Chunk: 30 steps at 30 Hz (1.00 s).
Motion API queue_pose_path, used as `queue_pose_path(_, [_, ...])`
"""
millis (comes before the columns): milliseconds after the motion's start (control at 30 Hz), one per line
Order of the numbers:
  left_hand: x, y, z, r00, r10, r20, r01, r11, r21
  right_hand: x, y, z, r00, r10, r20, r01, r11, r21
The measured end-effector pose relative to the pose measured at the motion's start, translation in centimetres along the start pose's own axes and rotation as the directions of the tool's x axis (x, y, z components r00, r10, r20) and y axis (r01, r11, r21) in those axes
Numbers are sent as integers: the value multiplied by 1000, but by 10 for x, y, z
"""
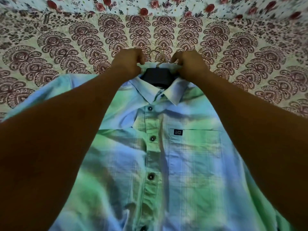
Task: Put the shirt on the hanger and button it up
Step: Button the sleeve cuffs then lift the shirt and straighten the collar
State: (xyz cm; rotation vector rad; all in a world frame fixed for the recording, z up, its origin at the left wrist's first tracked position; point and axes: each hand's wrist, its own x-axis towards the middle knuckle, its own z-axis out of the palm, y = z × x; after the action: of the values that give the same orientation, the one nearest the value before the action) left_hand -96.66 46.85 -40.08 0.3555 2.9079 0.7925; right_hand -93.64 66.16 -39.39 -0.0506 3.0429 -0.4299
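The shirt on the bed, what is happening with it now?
A person has laid the shirt flat on a patterned bedspread, already on a dark hanger. The visible buttons look fastened. The left hand and right hand both pinch the collar beside the hook, apparently straightening it.

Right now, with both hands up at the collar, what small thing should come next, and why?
Probably let go and fasten the top collar button. The left hand and right hand pinch the collar beside the hanger, which already sits inside the shirt. The lower buttons look closed; the collar one seems open.
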Motion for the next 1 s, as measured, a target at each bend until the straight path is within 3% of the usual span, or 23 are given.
queue_pose_path(100, [-1,0,-4,997,-55,-49,55,998,-11,-1,3,-3,999,21,-28,-22,1000,-8])
queue_pose_path(167, [1,1,-4,991,-94,-96,100,993,68,-1,1,0,990,113,-80,-112,994,20])
queue_pose_path(267, [0,6,-3,984,-88,-152,110,983,144,-3,-6,5,969,244,-35,-237,962,137])
queue_pose_path(367, [-7,-3,-9,984,-163,-69,156,983,-95,-10,2,-2,939,333,88,-345,901,263])
queue_pose_path(467, [-22,-16,-24,947,-300,117,322,866,-383,-22,12,-18,903,365,229,-415,879,234])
queue_pose_path(533, [-27,-11,-28,931,-307,198,363,829,-425,-25,9,-22,890,347,296,-430,856,288])
queue_pose_path(600, [-29,3,-22,919,-308,247,389,814,-431,-22,-1,-24,889,367,273,-443,842,310])
queue_pose_path(667, [-26,14,-14,910,-350,221,413,784,-463,-22,-13,-25,894,390,219,-438,863,252])
queue_pose_path(767, [-22,16,-10,887,-460,47,418,753,-508,-27,-22,-33,944,325,59,-327,944,34])
queue_pose_path(833, [-22,8,-12,867,-496,-53,384,731,-564,-26,-20,-35,936,340,93,-344,938,28])
queue_pose_path(900, [-25,2,-13,894,-446,41,376,697,-610,-23,-19,-32,873,380,307,-443,881,168])
queue_pose_path(933, [-27,1,-14,907,-400,129,386,672,-632,-24,-19,-29,827,387,408,-520,802,294])
queue_pose_path(1000, [-28,-3,-15,897,-388,212,433,674,-599,-23,-17,-21,839,395,374,-543,634,551])
